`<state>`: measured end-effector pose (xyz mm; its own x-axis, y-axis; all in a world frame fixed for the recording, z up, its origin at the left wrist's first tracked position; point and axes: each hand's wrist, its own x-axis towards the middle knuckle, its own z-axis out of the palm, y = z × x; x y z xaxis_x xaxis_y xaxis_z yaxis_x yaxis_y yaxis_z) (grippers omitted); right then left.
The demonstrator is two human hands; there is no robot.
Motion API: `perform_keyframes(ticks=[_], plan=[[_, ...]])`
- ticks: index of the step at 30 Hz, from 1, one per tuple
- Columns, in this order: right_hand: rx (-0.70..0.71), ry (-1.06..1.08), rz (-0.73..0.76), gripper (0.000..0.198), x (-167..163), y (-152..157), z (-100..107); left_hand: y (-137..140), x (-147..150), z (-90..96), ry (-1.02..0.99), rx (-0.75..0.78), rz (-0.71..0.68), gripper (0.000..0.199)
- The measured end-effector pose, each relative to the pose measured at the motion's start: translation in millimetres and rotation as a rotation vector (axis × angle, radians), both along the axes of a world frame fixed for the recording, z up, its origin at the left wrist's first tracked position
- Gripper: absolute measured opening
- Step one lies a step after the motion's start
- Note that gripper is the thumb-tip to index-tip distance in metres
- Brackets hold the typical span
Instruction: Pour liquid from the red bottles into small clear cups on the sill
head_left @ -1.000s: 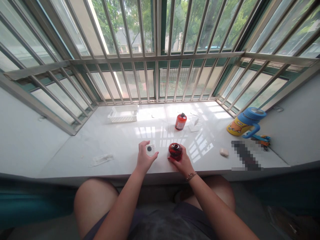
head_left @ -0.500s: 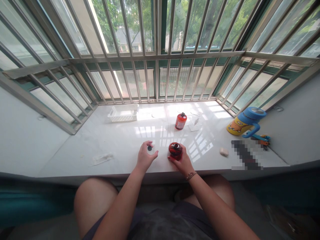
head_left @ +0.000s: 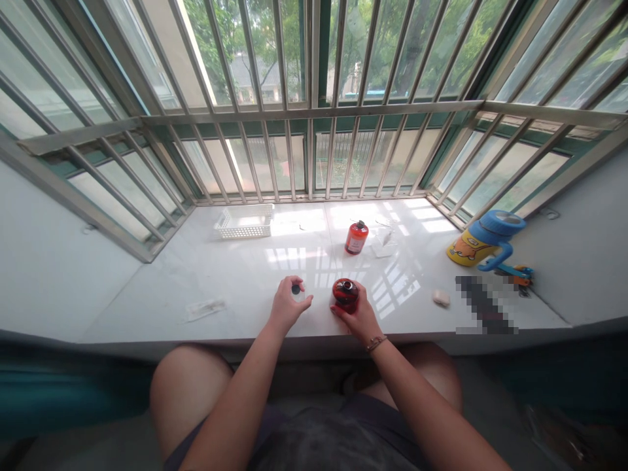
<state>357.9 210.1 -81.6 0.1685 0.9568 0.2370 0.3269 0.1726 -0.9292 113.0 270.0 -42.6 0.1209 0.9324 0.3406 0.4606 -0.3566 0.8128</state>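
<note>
My right hand (head_left: 358,309) wraps round a dark red, round bottle (head_left: 345,292) with an uncapped neck, standing upright near the counter's front edge. To its left, my left hand (head_left: 289,303) is curved with thumb and fingers apart. A small black cap (head_left: 295,289) shows between those fingers, partly covered by them; the hand does not appear closed on it. Farther back stands a second red bottle (head_left: 356,238) with a pale label and a dark cap.
On the white counter (head_left: 250,275) are a white plastic basket (head_left: 244,222), a clear wrapper (head_left: 205,310), a small pinkish block (head_left: 441,298) and a blue-and-yellow jug (head_left: 483,241). A blurred dark item (head_left: 483,306) lies at the right. Metal bars (head_left: 314,116) line the window.
The view has shifted slightly. My left hand has moved a little, so its fingers cover more of the black cap. My right hand keeps its hold on the bottle.
</note>
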Motion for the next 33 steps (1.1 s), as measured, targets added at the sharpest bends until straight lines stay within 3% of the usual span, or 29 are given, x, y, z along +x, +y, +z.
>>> perform_keyframes(ticks=[4, 6, 10, 12, 15, 17, 20, 25, 29, 33], plan=[[-0.008, 0.001, -0.004, 0.088, 0.3, -0.5, -0.1, -6.7, -20.7, 4.7, 0.046, 0.059, -0.079, 0.076], [-0.012, 0.0, -0.006, 0.089, 0.4, -0.7, -0.2, -11.2, -41.0, 7.0, 0.084, 0.147, -0.004, 0.066], [-0.02, -0.006, -0.005, 0.09, 0.3, -0.6, -1.1, -13.4, -104.8, 8.9, 0.285, 0.269, 0.303, 0.03], [-0.022, -0.005, -0.005, 0.091, 0.2, -0.4, -1.8, -9.9, -142.1, 9.0, 0.48, 0.213, 0.397, 0.035], [-0.019, -0.006, -0.007, 0.09, 0.2, -0.1, -2.3, -2.4, -187.9, 9.7, 0.75, 0.006, 0.435, 0.05], [-0.011, -0.012, -0.005, 0.089, 0.2, 0.0, -2.1, 2.4, -206.0, 11.0, 0.834, -0.089, 0.421, 0.052], [-0.004, -0.014, -0.001, 0.087, 0.3, 0.1, -1.2, 8.4, -217.3, 15.1, 0.842, -0.116, 0.38, 0.045], [-0.01, -0.015, -0.002, 0.087, 0.0, 0.8, -0.4, 11.9, -209.0, 32.3, 0.728, -0.056, 0.369, 0.041], [0.002, -0.017, 0.001, 0.085, -0.1, 0.2, 0.7, 2.0, -151.9, 59.7, 0.085, 0.039, 0.364, 0.044], [-0.006, -0.008, 0.001, 0.085, -0.4, -0.5, 1.3, -14.2, -50.9, 89.2, -0.536, -0.047, 0.002, 0.049]])
